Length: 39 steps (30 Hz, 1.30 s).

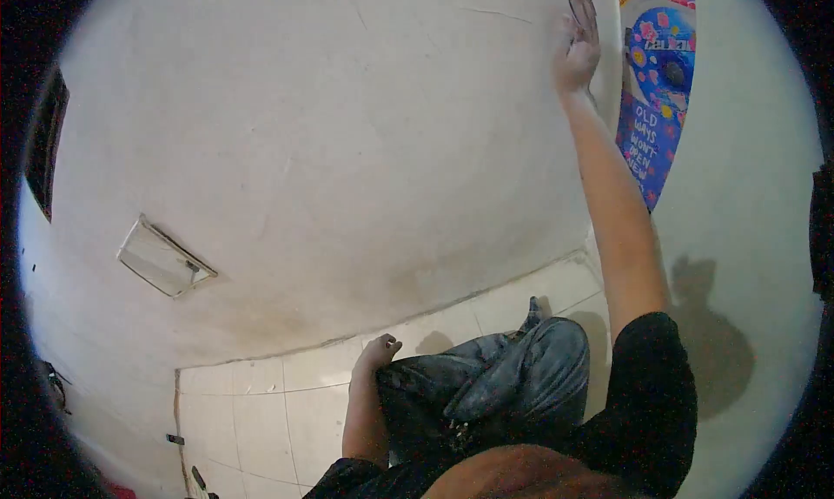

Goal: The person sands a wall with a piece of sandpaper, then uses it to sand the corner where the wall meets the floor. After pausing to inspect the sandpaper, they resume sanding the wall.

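Observation:
My right hand (580, 52) is raised high against the pale wall (417, 125), its fingers stretched out and pointing up. Greyish, dusty-looking fingers lie along the wall surface; whether a thin thing sits under the palm is hidden. Just right of this hand hangs a blue and purple printed poster (653, 125) with white lettering. Low down, my left hand (380, 351) rests beside my bent knee with its fingers curled in, and no object shows in it. Pale dust marks my jeans (521, 369).
A small framed panel (165, 260) sits low on the wall to the left. Light tiles (261, 412) cover the floor, with small dark items (200, 477) near its left edge. A dark opening (48, 143) is at the far left. Another wall (747, 195) stands close on my right.

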Tool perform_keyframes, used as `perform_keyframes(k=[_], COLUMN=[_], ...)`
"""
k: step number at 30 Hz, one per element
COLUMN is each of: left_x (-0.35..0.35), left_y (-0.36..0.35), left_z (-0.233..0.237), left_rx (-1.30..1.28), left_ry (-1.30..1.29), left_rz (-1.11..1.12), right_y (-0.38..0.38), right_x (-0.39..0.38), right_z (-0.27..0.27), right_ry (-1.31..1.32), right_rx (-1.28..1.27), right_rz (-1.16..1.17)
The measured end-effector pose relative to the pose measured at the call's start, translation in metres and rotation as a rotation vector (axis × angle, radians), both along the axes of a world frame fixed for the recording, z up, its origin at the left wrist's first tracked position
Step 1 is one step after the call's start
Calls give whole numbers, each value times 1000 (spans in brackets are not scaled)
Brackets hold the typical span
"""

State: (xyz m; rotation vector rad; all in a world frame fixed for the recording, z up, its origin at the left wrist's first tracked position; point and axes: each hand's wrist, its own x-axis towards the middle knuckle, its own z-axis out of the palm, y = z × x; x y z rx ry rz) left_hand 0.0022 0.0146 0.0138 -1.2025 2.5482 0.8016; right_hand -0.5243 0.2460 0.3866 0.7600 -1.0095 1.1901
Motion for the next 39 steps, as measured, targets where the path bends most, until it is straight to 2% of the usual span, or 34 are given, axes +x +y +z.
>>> perform_keyframes(k=[6, 9, 12, 13, 19, 22, 25, 28, 34, 39], left_x=[-5, -1, -4, -3, -1, -4, -6, -5, -2, -2], left_y=[4, -5, -5, -4, -9, 0, 2, 3, -4, -10], left_z=[7, -5, -4, -3, -12, 3, 5, 7, -4, -12], left_rx=[7, 41, 29, 14, 20, 61, 43, 52, 57, 39], left_ry=[-20, -27, -32, -31, -22, -25, -26, -37, -26, -41], left_rz=[7, 19, 3, -9, -24, 19, -5, 14, 5, -28], right_y=[-23, -31, -41, -43, -53, -45, -38, -42, -39, -37], right_x=[14, 52, 56, 59, 64, 61, 73, 60, 58, 53], right_z=[12, -4, -14, -15, 5, 6, 10, 7, 4, 4], right_ry=[122, 210, 226, 180, 88, 113, 65, 133, 69, 104], right_rx=[28, 286, 383, 358, 407, 506, 471, 494, 550, 543], right_rz=[10, 149, -70, -43, -208, -142, -73, -110, -166, -110])
